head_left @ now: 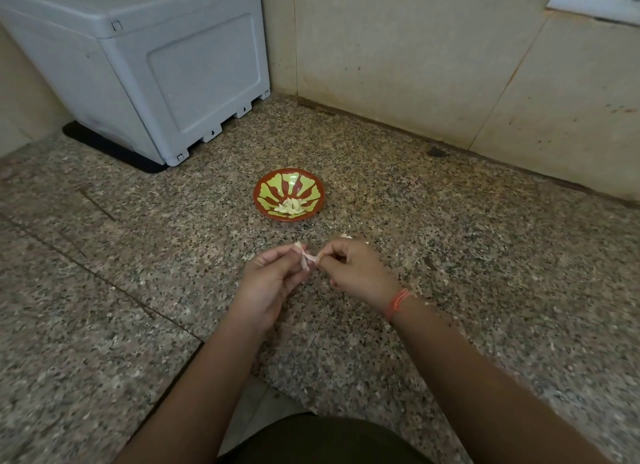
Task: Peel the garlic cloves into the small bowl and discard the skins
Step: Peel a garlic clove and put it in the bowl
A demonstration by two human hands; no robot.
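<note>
A small red bowl [289, 193] with a green leaf pattern stands on the granite counter, and several peeled garlic cloves [291, 206] lie in it. In front of the bowl, my left hand [273, 280] holds a garlic clove [304, 260] with pinkish skin between its fingertips. My right hand [353, 266] pinches a strip of that skin where it meets the clove. Both hands hover just above the counter, close together. A pale bit of garlic or skin [346, 236] shows just behind my right hand.
A grey plastic appliance [156, 68] on a black mat stands at the back left. Tiled walls [433, 58] close the corner behind the bowl. The counter's front edge [194, 352] cuts in near my left forearm. An orange thread [398, 302] circles my right wrist.
</note>
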